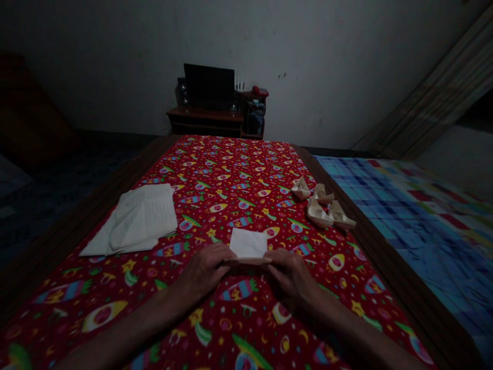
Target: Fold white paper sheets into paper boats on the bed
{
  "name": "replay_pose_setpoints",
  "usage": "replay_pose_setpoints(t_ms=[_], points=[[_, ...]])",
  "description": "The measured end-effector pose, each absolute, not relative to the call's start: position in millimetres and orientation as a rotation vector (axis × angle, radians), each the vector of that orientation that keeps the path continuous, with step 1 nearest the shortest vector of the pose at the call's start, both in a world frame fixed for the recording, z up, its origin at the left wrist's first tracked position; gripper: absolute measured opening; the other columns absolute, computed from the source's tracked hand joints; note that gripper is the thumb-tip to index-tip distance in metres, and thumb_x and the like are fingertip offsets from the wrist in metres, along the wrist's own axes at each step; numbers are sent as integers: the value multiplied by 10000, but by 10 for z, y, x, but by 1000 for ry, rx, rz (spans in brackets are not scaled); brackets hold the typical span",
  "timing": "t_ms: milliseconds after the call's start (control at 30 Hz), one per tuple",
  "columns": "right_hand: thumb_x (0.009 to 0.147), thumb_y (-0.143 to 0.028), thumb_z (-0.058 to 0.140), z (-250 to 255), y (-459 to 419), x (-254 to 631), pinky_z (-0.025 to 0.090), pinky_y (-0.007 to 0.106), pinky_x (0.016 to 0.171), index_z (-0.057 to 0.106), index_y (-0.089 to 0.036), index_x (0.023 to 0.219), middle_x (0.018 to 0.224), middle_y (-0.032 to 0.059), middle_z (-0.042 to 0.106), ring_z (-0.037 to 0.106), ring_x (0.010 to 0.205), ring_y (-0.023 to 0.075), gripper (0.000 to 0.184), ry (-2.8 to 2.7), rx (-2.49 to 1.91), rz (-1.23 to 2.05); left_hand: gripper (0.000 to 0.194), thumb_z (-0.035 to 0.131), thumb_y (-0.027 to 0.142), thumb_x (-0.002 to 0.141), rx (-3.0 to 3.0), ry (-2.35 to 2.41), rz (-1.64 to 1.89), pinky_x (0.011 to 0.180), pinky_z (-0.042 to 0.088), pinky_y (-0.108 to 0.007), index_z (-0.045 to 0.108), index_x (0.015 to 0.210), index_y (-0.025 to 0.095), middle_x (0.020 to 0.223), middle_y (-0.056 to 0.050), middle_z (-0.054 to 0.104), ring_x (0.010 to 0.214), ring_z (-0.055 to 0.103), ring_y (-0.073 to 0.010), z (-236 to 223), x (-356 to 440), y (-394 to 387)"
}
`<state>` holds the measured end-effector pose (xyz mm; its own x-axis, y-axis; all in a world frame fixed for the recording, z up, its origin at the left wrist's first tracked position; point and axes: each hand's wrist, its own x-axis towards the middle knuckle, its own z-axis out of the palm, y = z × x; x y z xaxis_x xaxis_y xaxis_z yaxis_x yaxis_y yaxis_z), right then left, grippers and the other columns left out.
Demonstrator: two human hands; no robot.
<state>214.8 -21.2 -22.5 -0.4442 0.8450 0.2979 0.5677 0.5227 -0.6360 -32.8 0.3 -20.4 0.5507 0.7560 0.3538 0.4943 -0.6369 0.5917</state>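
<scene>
From my remote post, I am watching the left hand (211,264) and the right hand (290,270) pinching a sheet (248,242) at opposite ends of its near edge, the fingers of both closing on the paper. The sheet is lying mid-cloth, between a stack (146,218) on the left and several folded shapes (323,208) on the right. By my judgement, uneven pulling would be risking a skewed strip along that edge, or a tear if the paper is proving thin. The red cloth (234,177) may be giving under pressure, softening any crease; dim light may be hiding misalignment.
</scene>
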Motion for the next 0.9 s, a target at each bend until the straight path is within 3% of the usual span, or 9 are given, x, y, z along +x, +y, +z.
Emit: replay_pose_setpoints(t_ms=[200, 300, 567, 733, 800, 900], points=[[906, -296, 453, -187, -155, 2070, 308, 192, 470, 615, -165, 699, 590, -6, 596, 493, 490, 93, 293, -2092, -1473, 592, 232, 509, 330, 869, 2173, 1460, 665, 531, 375, -218, 616, 731, 177, 643, 17, 636, 568, 575, -129, -144, -189, 115], [904, -320, 450, -154, -111, 2043, 222, 200, 441, 553, -157, 617, 515, -22, 511, 408, 440, 74, 346, -2120, -1561, 492, 238, 489, 343, 878, 2265, 1551, 581, 531, 347, -227, 595, 740, 179, 658, -1, 636, 581, 576, -144, -93, -128, 145], [901, -273, 428, -236, -9, 2035, 197, 229, 474, 550, -149, 647, 517, -18, 482, 368, 439, 73, 308, -2184, -1603, 241, 266, 391, 380, 933, 2523, 1704, 383, 569, 382, -259, 589, 990, 212, 766, -50, 684, 685, 647, -211, -126, -45, 227], [888, -247, 435, -288, 29, 2065, 183, 241, 474, 549, -150, 646, 522, -19, 479, 353, 440, 73, 284, -2245, -1588, 207, 446, 412, 358, 932, 2593, 1769, 384, 586, 427, -279, 350, 1340, 189, 738, -44, 672, 673, 646, -221, -175, -46, 233], [887, -241, 434, -289, 38, 2066, 181, 242, 473, 544, -151, 645, 520, -21, 475, 348, 436, 71, 280, -2249, -1600, 209, 463, 414, 332, 934, 2640, 1746, 461, 648, 463, -307, 328, 1360, 172, 837, -73, 678, 756, 648, -228, -182, -49, 245], [902, -259, 417, -294, 38, 2059, 181, 244, 470, 540, -154, 644, 513, -21, 473, 335, 430, 73, 305, -2238, -1600, 184, 352, 420, 260, 932, 2770, 1555, 631, 856, 465, -374, 459, 1264, 151, 1117, -121, 623, 1012, 592, -240, -182, -35, 261]])
